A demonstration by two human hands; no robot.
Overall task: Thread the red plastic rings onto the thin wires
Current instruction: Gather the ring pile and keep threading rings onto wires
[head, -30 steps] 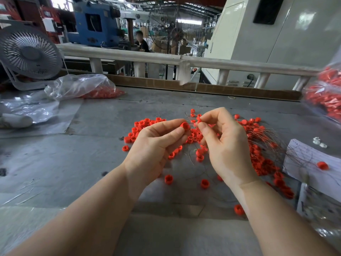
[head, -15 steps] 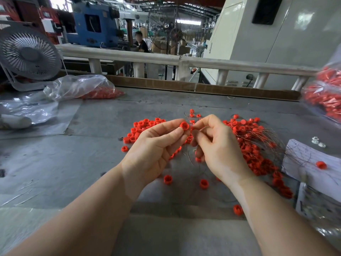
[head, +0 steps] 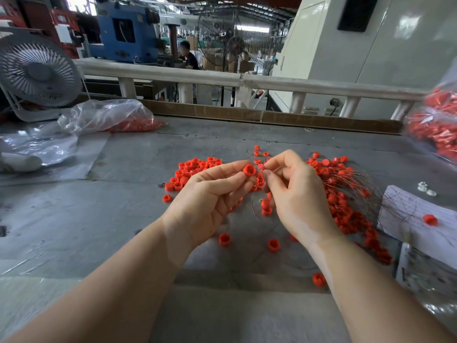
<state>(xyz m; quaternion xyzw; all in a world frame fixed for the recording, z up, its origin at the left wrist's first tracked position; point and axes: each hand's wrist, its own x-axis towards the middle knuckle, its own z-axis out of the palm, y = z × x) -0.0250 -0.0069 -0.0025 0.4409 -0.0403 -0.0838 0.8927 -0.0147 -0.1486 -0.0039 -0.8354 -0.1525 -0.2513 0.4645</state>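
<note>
My left hand (head: 210, 196) pinches one red plastic ring (head: 249, 170) between thumb and forefinger, lifted above the table. My right hand (head: 294, 194) pinches a thin wire (head: 260, 168) right beside that ring; the wire's end is too fine to tell whether it is inside the ring. A pile of loose red rings (head: 195, 169) lies behind my left hand. A bundle of thin wires with rings on them (head: 346, 191) spreads to the right of my right hand.
Single rings (head: 224, 239) lie scattered on the grey table (head: 99, 219). Clear bags of red rings sit at the back left (head: 116, 120) and far right (head: 437, 129). A white paper (head: 408, 214) lies at the right, a desk fan (head: 37, 73) at the left.
My right hand dropped lower and closer to the left, then rose again beside the ring. The left hand has kept its ring nearly still.
</note>
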